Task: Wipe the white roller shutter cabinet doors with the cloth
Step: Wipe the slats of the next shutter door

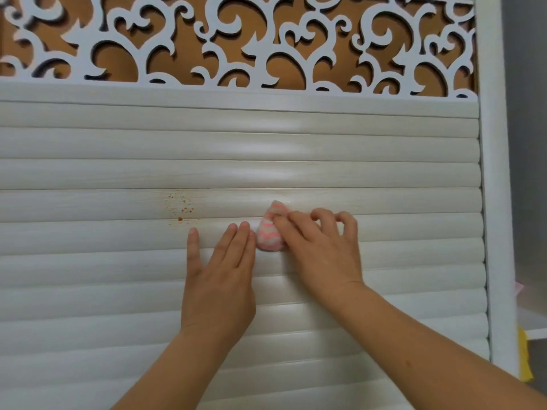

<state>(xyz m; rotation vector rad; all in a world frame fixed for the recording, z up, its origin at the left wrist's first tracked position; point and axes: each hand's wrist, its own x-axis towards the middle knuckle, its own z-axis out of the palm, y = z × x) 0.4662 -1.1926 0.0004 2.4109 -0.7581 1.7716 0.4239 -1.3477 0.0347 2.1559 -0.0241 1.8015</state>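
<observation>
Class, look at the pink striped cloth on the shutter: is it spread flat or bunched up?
Bunched up. The cloth forms a small wad under the right hand, whose fingers curl over it against the slats.

- Left hand: bare; no glove, ring or other jewellery seen on the visible fingers.
- Right hand: bare; no glove or ring seen.
- Fingernails: short, unpainted, plain on both hands.
- Wrists: uncovered; no watch, strap or bracelet on either.
- Forearms: both bare up to the frame's lower edge; no sleeve or cuff enters the view.
- Right forearm: one small dark spot on the upper surface, about midway along.
- Nothing else of the person is in view.
</observation>
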